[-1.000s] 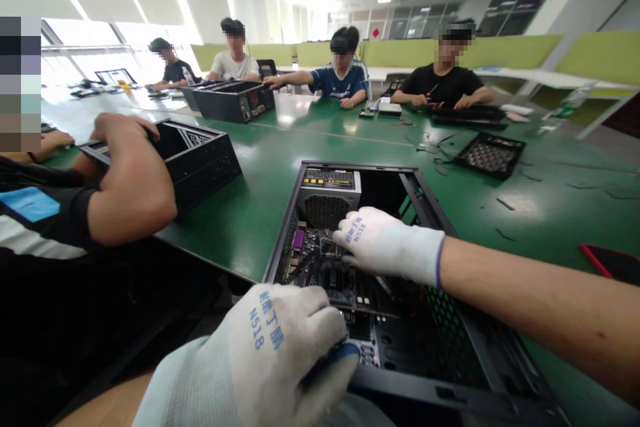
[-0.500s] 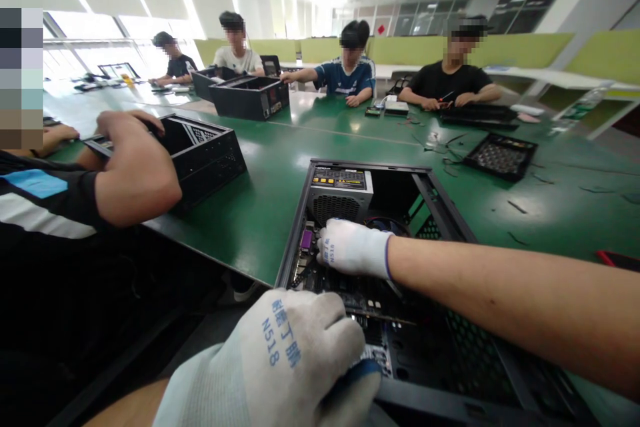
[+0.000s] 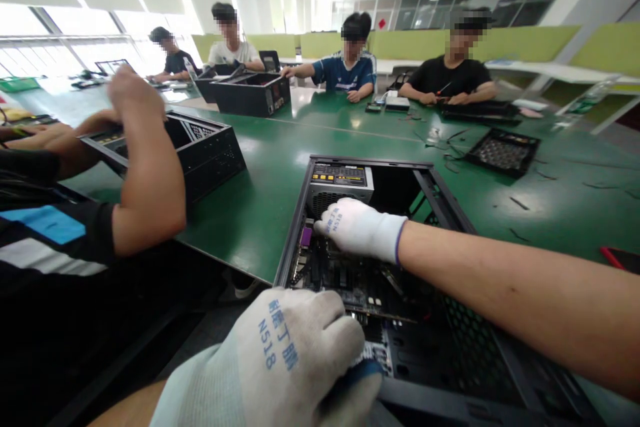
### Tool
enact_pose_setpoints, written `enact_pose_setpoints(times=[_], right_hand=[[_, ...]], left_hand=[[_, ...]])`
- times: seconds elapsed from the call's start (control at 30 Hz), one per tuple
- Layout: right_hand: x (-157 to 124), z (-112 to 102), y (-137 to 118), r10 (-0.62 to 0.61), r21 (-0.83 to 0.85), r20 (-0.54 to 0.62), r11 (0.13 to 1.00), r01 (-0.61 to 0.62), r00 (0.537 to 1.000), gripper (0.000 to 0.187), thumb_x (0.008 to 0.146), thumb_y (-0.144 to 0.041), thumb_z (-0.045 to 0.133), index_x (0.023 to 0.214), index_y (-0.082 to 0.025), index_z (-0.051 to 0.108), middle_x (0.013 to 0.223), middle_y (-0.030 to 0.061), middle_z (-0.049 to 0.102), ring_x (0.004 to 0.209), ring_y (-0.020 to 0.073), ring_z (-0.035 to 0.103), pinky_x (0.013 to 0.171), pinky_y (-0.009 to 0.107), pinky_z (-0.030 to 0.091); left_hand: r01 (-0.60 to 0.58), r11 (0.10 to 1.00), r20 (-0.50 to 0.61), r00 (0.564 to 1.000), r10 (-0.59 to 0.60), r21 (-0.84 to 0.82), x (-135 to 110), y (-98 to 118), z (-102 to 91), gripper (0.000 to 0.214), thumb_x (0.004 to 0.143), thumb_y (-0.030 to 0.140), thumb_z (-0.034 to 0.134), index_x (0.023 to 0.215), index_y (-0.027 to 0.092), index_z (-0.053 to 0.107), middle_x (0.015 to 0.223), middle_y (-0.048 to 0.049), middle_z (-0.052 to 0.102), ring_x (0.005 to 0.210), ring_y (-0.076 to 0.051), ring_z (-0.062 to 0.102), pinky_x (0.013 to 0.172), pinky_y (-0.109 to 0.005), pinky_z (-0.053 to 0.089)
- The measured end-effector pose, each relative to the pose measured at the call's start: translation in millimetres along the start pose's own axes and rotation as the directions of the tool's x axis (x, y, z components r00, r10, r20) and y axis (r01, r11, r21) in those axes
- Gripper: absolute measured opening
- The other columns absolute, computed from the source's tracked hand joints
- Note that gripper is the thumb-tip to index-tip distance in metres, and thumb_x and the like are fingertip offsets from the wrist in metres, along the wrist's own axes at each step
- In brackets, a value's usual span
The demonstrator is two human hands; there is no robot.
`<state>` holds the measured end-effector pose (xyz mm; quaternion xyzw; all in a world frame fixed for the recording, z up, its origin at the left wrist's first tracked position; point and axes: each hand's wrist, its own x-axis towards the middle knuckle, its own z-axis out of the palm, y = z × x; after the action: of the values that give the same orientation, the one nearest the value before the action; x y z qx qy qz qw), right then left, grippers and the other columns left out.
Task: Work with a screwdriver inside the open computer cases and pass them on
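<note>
An open black computer case (image 3: 450, 215) lies on its side in front of me. Inside it are a power supply (image 3: 341, 177) at the far end and a motherboard (image 3: 345, 280) with a purple port (image 3: 306, 236). My left hand (image 3: 295, 353), in a white work glove, is closed around the near left edge of the case. My right hand (image 3: 353, 230), gloved too, reaches in over the far left corner of the motherboard, close below the power supply. Its fingers are bent together, and whatever is between them is hidden.
At left, a co-worker's bare arm (image 3: 150, 173) is over another open case (image 3: 210, 160). Across the green table (image 3: 270, 207) sit several people with more cases. A black panel with a mesh (image 3: 503, 151), cable scraps (image 3: 519, 203) and a red-edged object (image 3: 617, 259) lie at right.
My right hand has shifted slightly up and away, toward the power supply. My left hand stays on the case edge. The co-worker's arm at left has risen.
</note>
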<state>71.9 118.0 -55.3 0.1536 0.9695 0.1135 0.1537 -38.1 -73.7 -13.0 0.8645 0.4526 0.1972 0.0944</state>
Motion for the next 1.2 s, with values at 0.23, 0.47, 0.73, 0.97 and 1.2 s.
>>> enact_pose_setpoints(times=[0.23, 0.47, 0.73, 0.97, 1.2], right_hand=[[-31.4, -13.8, 21.3, 0.194, 0.158, 0.095, 0.965, -0.207, 0.976, 0.03, 0.088, -0.034, 0.06, 0.112, -0.02, 0.071, 0.109, 0.0112, 0.075, 0.101, 0.0274, 0.071, 0.079, 0.034, 0.051], [-33.7, -9.3, -3.4, -0.027, 0.087, 0.094, 0.996, 0.019, 0.995, 0.038, 0.089, -0.029, 0.062, 0.126, -0.022, 0.066, 0.108, 0.0118, 0.073, 0.098, 0.027, 0.07, 0.076, 0.035, 0.049], [5.3, 2.0, -15.9, -0.242, -0.034, 0.067, 0.969, 0.245, 0.968, 0.031, 0.097, -0.027, 0.047, 0.119, -0.025, 0.07, 0.105, 0.0088, 0.071, 0.088, 0.0222, 0.067, 0.065, 0.033, 0.042], [16.5, 19.0, -14.1, -0.28, -0.064, 0.017, 0.958, 0.28, 0.96, 0.031, 0.099, -0.025, 0.044, 0.11, -0.025, 0.073, 0.103, 0.008, 0.071, 0.087, 0.0218, 0.066, 0.063, 0.033, 0.039], [20.1, 24.0, -12.8, -0.34, -0.079, -0.057, 0.939, 0.335, 0.939, 0.031, 0.099, -0.025, 0.044, 0.105, -0.023, 0.075, 0.098, 0.0082, 0.071, 0.088, 0.0223, 0.065, 0.065, 0.034, 0.039]], left_hand=[[0.021, 0.999, 0.013, 1.0, -0.021, -0.027, 1.3, -0.7, -2.6, 0.029, 0.096, 0.034, 0.045, 0.075, 0.022, 0.06, 0.071, 0.0026, 0.055, 0.055, -0.009, 0.058, 0.053, -0.02, 0.042], [0.04, 0.999, 0.016, 0.999, -0.04, -0.008, 0.5, 3.0, -3.5, 0.014, 0.091, 0.028, 0.054, 0.078, 0.023, 0.057, 0.071, 0.0003, 0.058, 0.058, -0.012, 0.058, 0.052, -0.024, 0.044], [0.033, 0.999, 0.039, 0.999, -0.033, -0.009, 2.0, 1.6, -5.4, 0.022, 0.094, 0.031, 0.05, 0.076, 0.023, 0.06, 0.071, 0.0012, 0.059, 0.056, -0.011, 0.06, 0.051, -0.021, 0.043], [0.048, 0.998, -0.029, 0.998, -0.049, -0.05, 1.9, 0.2, 1.5, 0.03, 0.095, 0.036, 0.046, 0.074, 0.022, 0.062, 0.068, 0.0036, 0.056, 0.055, -0.009, 0.061, 0.052, -0.02, 0.041], [0.001, 1.0, -0.011, 1.0, -0.002, -0.005, 0.4, -3.2, 3.4, 0.018, 0.091, 0.031, 0.056, 0.076, 0.022, 0.058, 0.072, -0.0001, 0.059, 0.054, -0.011, 0.055, 0.048, -0.023, 0.037]])
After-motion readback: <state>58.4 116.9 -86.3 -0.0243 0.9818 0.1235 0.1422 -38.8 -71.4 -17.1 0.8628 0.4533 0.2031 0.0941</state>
